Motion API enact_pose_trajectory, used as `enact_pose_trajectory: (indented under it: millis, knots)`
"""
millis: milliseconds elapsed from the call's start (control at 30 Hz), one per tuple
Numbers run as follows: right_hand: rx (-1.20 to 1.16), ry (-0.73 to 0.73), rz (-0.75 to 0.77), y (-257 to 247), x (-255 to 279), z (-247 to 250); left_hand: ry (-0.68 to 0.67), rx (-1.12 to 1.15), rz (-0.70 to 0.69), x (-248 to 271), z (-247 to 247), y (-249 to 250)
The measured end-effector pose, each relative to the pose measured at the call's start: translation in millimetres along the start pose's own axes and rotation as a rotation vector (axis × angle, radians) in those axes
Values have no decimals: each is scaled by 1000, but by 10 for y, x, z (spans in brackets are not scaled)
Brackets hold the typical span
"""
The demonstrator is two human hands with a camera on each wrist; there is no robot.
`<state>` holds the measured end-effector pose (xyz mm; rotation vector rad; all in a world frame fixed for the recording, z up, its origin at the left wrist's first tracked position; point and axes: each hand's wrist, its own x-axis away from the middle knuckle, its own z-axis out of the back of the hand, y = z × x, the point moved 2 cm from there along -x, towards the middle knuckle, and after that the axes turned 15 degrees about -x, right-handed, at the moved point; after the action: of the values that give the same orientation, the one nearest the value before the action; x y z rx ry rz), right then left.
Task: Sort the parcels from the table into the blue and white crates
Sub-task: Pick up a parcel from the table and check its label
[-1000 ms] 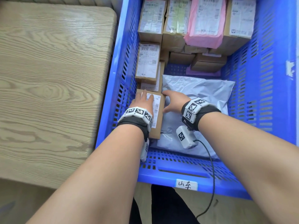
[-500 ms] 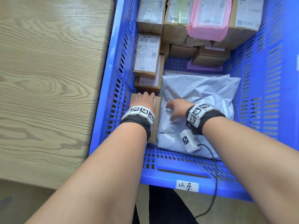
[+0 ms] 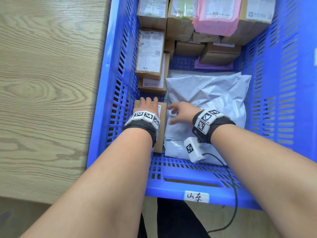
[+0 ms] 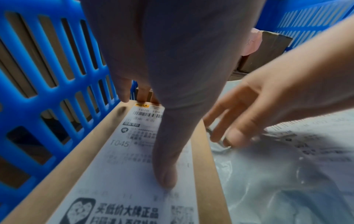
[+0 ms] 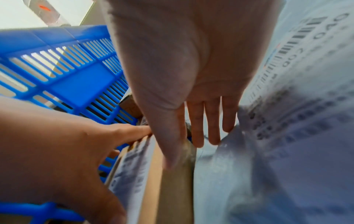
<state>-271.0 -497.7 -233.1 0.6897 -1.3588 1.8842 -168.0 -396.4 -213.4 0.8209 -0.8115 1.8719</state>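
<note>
Support is a light wood-grain table (image 3: 44, 86), top bare in view. Blue crate (image 3: 109, 69) sits just beside its right edge (whether touching, can't tell), down on a tan floor (image 3: 152, 208).

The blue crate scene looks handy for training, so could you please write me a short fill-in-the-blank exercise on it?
1. The left hand lies flat on a ____ box.
2. The grey mailer bag lies on that box's ____ side.
3. The pink parcel sits at the crate's ____ end.
4. The table beside the blue crate is made of ____.

Missing words: cardboard; right; far; wood
</note>
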Motion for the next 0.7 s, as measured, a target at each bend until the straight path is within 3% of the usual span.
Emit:
enact_pose_trajectory:
  millis: [133,633,700]
  knots:
    - [-89,51,48,-97,-54,-61,32,14,7,-3,29,-1]
    - [70,67,55,-142,-175,-112,-79,51,10,-87,0,-45]
    - [75,75,49,-148,-147,-104,-39,53,38,-53,18,-62]
